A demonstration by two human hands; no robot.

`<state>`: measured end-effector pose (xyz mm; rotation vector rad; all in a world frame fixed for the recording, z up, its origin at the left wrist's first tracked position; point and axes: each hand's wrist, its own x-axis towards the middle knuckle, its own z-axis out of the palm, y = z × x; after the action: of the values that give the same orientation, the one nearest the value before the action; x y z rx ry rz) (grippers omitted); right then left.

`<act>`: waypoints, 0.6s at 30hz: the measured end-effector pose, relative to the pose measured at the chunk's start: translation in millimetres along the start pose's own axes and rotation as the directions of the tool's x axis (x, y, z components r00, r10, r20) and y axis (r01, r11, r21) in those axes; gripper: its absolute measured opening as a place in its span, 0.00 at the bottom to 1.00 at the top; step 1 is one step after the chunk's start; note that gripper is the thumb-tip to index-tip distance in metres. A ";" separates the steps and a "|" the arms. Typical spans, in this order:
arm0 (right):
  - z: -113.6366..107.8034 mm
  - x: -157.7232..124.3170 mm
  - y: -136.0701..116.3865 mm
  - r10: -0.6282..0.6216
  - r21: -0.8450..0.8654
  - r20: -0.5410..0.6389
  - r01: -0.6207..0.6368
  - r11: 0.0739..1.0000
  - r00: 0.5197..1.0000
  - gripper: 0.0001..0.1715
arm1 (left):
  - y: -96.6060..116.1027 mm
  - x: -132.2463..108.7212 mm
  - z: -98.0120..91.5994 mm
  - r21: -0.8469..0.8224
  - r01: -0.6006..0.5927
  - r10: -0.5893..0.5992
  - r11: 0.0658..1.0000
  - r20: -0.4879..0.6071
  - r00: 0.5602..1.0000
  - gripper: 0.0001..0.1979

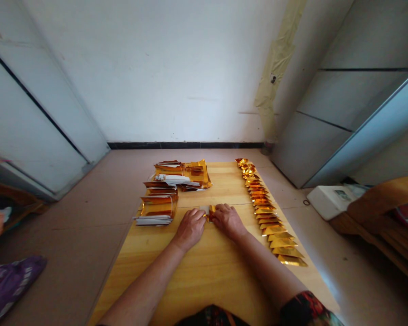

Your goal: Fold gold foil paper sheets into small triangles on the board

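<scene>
My left hand (191, 227) and my right hand (227, 219) meet in the middle of a low wooden table (204, 276). Both have fingers curled onto one small piece of gold foil paper (209, 211), pinched between them and pressed to the tabletop. Its white back shows at the left end. Stacks of flat gold foil sheets (158, 207) lie just left of my left hand, with more sheets (185, 174) behind them. A long row of folded gold pieces (268, 217) runs along the table's right edge, close to my right hand.
A white wall and black skirting (187, 145) stand beyond the table. Grey panels lean at left and right. A white box (329, 200) and wooden furniture (384, 213) sit on the floor at right. A purple bag (12, 283) lies at left.
</scene>
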<state>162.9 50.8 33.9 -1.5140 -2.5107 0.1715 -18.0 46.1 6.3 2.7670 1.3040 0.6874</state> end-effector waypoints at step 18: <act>-0.5 4.4 8.6 -0.165 -0.018 0.072 0.167 0.986 0.984 0.13 | 5.4 -8.5 2.5 -0.019 0.051 -0.050 0.999 0.024 0.998 0.13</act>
<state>168.4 58.7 33.2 -1.3206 -2.6886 0.1717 -17.8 36.7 1.8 2.7082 1.3504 0.6584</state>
